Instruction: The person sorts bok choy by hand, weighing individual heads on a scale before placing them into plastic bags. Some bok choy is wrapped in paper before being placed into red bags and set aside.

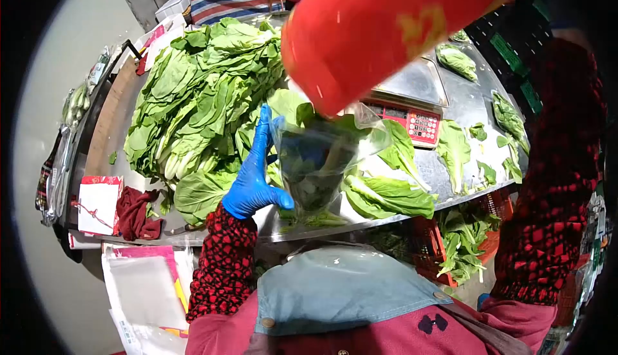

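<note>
My left hand [257, 178], in a blue glove, has its fingers stretched up and its thumb apart. It lies against the left side of a clear plastic bag [315, 168] with leafy greens inside. Over the bag's mouth slants a large red tube-like sleeve [380, 30] with yellow print, its lower end right at the opening. The sleeve's upper end runs to my right hand [559, 9], which is mostly lost in the dark edge of the view. A big heap of leafy greens [206, 91] lies left of the bag; loose leaves [389, 194] lie to its right.
A scale with a red keypad [421, 126] stands on the metal table [473, 104]. Bagged greens [457, 62] lie at the right. Below the table edge is a red crate [430, 245] with greens. Flat plastic bags [145, 284] and a dark red cloth [138, 213] are at the left.
</note>
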Demonstrator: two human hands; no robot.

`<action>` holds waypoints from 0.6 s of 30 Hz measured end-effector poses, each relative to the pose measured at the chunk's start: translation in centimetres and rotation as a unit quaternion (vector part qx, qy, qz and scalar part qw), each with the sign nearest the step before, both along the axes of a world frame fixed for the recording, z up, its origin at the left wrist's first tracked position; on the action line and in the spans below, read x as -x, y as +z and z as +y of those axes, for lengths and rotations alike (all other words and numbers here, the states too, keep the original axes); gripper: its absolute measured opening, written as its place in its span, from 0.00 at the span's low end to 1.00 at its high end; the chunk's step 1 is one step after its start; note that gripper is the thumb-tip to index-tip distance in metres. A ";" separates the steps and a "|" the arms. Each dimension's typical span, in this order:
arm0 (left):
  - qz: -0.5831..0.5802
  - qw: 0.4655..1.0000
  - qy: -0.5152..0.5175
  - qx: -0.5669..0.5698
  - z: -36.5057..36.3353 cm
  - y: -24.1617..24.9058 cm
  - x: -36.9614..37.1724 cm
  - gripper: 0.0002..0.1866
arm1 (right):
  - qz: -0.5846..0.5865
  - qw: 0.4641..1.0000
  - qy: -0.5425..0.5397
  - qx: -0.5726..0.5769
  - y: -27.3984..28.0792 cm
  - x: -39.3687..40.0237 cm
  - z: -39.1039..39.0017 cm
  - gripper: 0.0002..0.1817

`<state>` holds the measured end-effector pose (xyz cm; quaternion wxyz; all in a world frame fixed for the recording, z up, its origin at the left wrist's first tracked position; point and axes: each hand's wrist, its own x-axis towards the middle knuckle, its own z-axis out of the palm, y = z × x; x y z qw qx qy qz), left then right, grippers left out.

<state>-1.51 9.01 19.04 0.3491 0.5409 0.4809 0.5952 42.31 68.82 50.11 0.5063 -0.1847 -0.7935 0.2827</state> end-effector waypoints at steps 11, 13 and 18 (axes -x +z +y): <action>-0.114 0.951 0.280 0.069 7.0 -5.3 2.2 0.12 | -0.389 0.648 -0.624 0.198 -31.6 -24.0 -4.7 0.36; -0.201 0.925 0.296 0.125 8.6 -7.5 5.2 0.13 | -0.320 0.654 -0.661 0.180 -40.2 -26.7 -6.0 0.42; -0.354 0.879 0.265 0.179 9.9 -6.9 7.1 0.16 | -0.244 0.838 -0.484 -0.070 -39.6 -6.6 -25.8 0.25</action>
